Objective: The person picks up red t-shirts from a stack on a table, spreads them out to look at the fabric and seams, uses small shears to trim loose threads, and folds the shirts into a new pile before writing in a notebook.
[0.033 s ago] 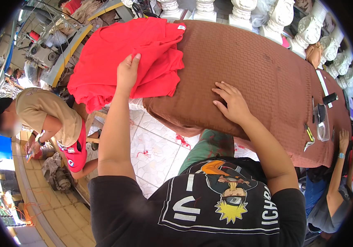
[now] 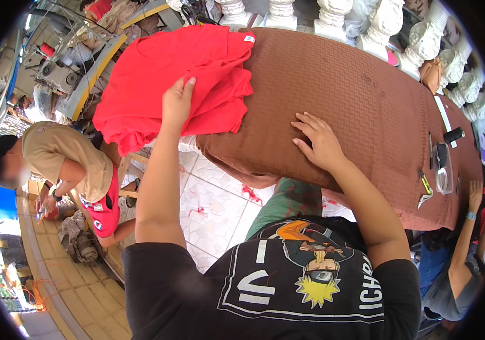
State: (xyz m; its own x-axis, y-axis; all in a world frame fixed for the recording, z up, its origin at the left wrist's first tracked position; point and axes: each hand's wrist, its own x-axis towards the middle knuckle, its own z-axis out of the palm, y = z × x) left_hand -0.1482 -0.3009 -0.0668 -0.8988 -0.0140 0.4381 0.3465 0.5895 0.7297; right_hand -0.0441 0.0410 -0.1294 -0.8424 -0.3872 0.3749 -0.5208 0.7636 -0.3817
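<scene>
The left hand (image 2: 178, 103) touches the red cloth (image 2: 166, 62) at the left end of the brown cover (image 2: 333, 79); its grip I cannot tell. The right hand (image 2: 320, 141), apart, lies spread on this cover. At right is a clear container (image 2: 444, 180), contents unclear.

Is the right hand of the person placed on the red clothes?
No, the right hand is spread on the brown cover, apart from the red clothes, which lie farther to the left.
</scene>
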